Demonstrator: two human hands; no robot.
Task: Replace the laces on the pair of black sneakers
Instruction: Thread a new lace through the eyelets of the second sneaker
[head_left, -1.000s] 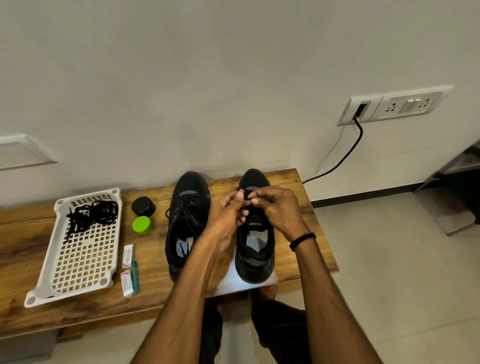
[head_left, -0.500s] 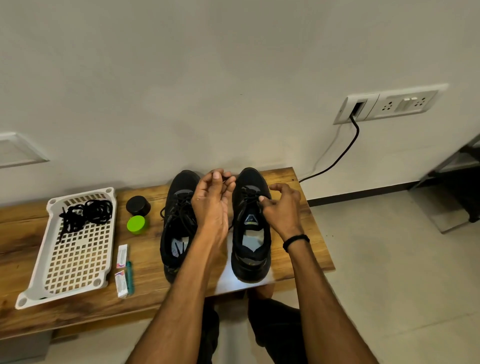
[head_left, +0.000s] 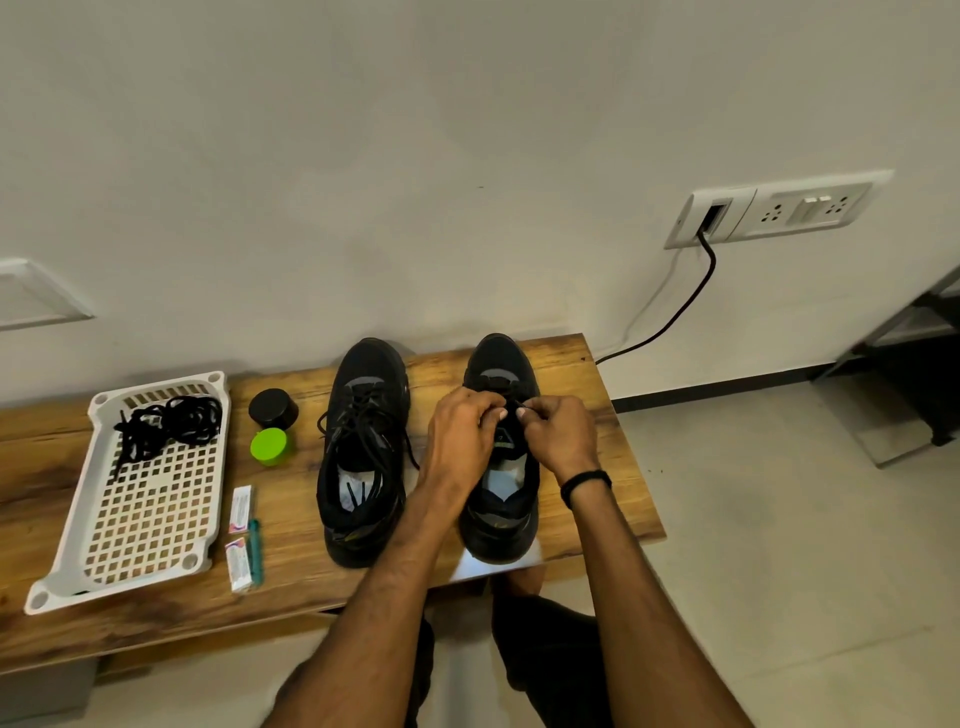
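Observation:
Two black sneakers stand side by side on a wooden bench (head_left: 613, 467), toes toward the wall. The left sneaker (head_left: 363, 447) is laced, its loose lace ends falling into the opening. Over the tongue of the right sneaker (head_left: 501, 499) both hands meet. My left hand (head_left: 460, 436) has its fingers curled at the eyelets, and my right hand (head_left: 558, 434) pinches a thin black lace end (head_left: 519, 408) between thumb and fingertips. What the left fingers hold is hidden. A heap of black laces (head_left: 166, 426) lies in a white perforated tray (head_left: 145, 519) at the left.
Between tray and sneakers stand a black jar (head_left: 272, 408) and a green-lidded jar (head_left: 268, 446), with small packets and a teal pen (head_left: 244, 540) nearer the front edge. A black cable (head_left: 691, 301) runs from a wall socket down behind the bench. Tiled floor lies to the right.
My left hand, raised palm-up half a second ago, has come back down onto the right sneaker's eyelets beside my right hand. The view shifted slightly.

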